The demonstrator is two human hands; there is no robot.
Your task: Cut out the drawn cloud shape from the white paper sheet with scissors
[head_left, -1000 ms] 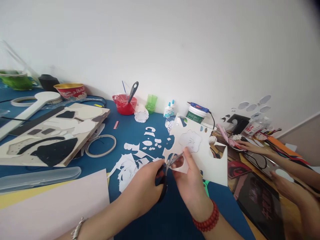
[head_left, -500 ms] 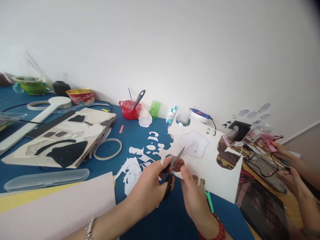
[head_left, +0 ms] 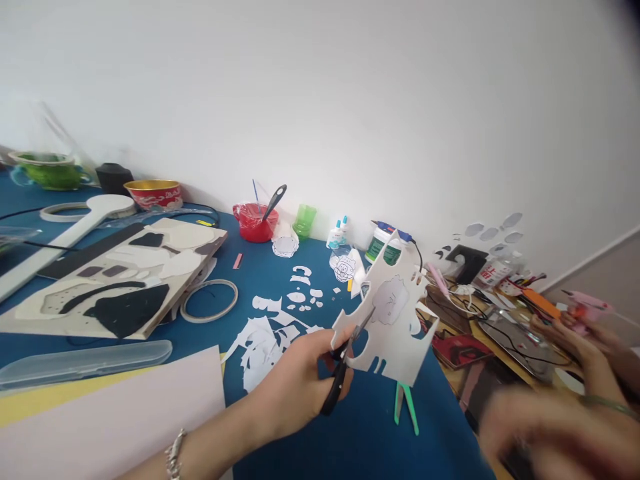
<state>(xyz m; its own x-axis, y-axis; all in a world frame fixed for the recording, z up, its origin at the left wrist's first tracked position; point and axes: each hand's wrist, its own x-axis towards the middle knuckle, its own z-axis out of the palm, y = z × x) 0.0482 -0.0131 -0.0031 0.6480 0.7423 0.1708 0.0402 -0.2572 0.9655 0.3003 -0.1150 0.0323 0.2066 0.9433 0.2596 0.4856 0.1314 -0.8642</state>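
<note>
My left hand (head_left: 305, 373), a silver bracelet at its wrist, is closed around the black handles of a pair of scissors (head_left: 336, 390). Their blades point up and right, overlapping a white sheet (head_left: 400, 350) full of cut-out gaps. A cloud-shaped outline with marks inside it (head_left: 391, 300) lies on the sheet, close to the blade tips. Only the left hand and scissors appear to support the sheet. At the lower right, a blurred hand (head_left: 540, 433), apparently my right hand, is apart from the sheet; motion smears its fingers. Green-handled scissors (head_left: 406, 407) lie just below the sheet.
White paper scraps (head_left: 260, 353) cover the blue table's middle. Left are a tape roll (head_left: 235, 303), a board with cut shapes (head_left: 150, 330) and a clear case (head_left: 90, 363). Behind stand a red pot (head_left: 257, 230) and glue bottles (head_left: 337, 235). At right, another person's hands hold a pink glue gun (head_left: 590, 305).
My right hand has let go of the sheet and swung quickly to the right. The sheet has turned and tilted, baring the green-handled scissors. The left hand still grips the black scissors.
</note>
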